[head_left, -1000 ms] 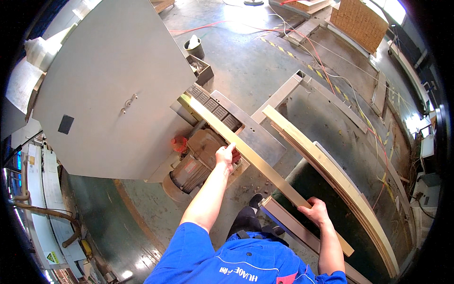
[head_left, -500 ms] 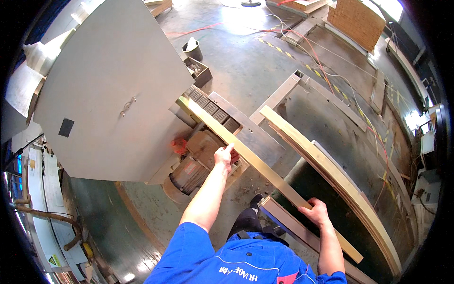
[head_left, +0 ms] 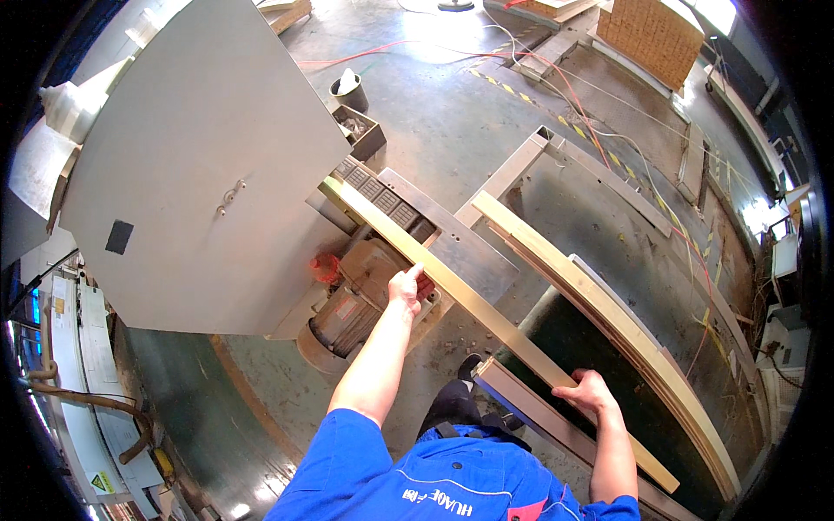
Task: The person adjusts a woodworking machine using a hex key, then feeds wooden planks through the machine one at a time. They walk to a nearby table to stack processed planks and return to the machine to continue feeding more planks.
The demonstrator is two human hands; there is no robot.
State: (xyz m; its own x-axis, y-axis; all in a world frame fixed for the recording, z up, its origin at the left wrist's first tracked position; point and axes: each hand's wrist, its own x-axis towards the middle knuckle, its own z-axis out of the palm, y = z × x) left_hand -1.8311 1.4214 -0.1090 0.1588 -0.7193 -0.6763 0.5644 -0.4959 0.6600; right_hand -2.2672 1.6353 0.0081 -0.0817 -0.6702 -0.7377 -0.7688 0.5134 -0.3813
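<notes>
A long, pale wooden strip (head_left: 488, 319) runs slantwise from the grey machine's metal bed (head_left: 476, 256) down to the lower right. My left hand (head_left: 406, 289) is closed on its near edge beside the motor, thumb on top. Further down the strip, my right hand (head_left: 591, 392) grips it with thumb and fingers around its sides. The strip's upper end reaches the slotted feed track (head_left: 382, 198) by the machine's large grey panel (head_left: 204, 174). Fingers under the strip are hidden.
Right of the strip, a stack of long boards (head_left: 608, 326) lies on a metal frame (head_left: 512, 174). A brown beam (head_left: 530, 401) is close to my legs. The dusty motor (head_left: 347, 317) sits left of my left arm. Beyond are a bin (head_left: 350, 94), a box (head_left: 360, 130) and floor hoses (head_left: 573, 91).
The wooden strip has slid slightly toward the lower right, away from the machine. My right hand has shifted a little right; my left hand stays at about the same place by the motor.
</notes>
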